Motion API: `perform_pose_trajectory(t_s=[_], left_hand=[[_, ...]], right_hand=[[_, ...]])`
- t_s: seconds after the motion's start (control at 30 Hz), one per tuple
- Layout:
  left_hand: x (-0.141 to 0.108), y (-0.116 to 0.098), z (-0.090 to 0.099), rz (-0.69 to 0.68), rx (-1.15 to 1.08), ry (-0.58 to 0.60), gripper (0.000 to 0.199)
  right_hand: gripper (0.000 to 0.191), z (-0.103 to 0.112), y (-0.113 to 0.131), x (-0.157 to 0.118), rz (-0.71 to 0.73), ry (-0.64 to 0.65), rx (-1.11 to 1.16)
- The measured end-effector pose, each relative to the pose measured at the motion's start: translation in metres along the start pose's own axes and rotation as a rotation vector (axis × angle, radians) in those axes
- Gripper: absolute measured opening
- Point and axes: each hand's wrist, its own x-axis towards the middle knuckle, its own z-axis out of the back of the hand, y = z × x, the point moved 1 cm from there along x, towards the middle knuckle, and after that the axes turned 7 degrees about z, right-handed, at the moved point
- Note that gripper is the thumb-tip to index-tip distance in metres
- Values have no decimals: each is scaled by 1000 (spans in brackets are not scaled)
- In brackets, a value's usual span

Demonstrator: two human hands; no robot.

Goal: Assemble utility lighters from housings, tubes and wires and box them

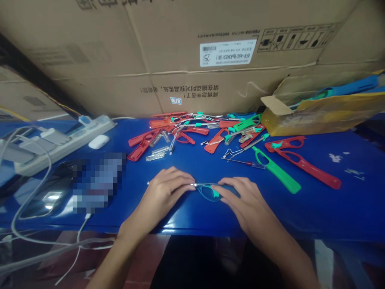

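Note:
Both hands are on one long-nosed lighter, which lies low over the blue table. Its blue handle [207, 197] has a loop with a green trigger [215, 192] inside. My right hand [240, 196] is closed around the handle's right end and hides much of it. My left hand [170, 190] pinches the metal tube [194, 184] at the left, and a thin tip shows beyond the fingers. Just past the hands are a screwdriver [255, 165] with a clear handle and a green lighter shell [279, 172].
Red lighter shells [144, 146], clear fuel tanks [158, 154] and wired tubes lie in a heap at the back. A yellow-taped carton [319, 116] with blue shells stands right. A power strip [69, 140], phone [102, 180], earphone case [99, 141] and cables occupy the left.

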Motion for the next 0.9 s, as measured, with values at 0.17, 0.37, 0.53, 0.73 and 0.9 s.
perform_pose_trajectory(t_s=[0.17,0.37,0.53,0.73,0.9], left_hand=[[6,-4,1,51,120,-15,9],[9,-13,-4,76,145,-19,6],[9,-15,-8,91,146,-8,5],[13,-19,-11,64,242,7,8],[18,-20,-9,-35,391,29,12]], right_hand=[[37,0,0,1,-1,9,7],[38,2,0,1,8,27,-34],[41,1,-1,0,2,43,-48],[40,2,-1,0,10,48,-22],[38,3,-1,1,13,37,-9]])
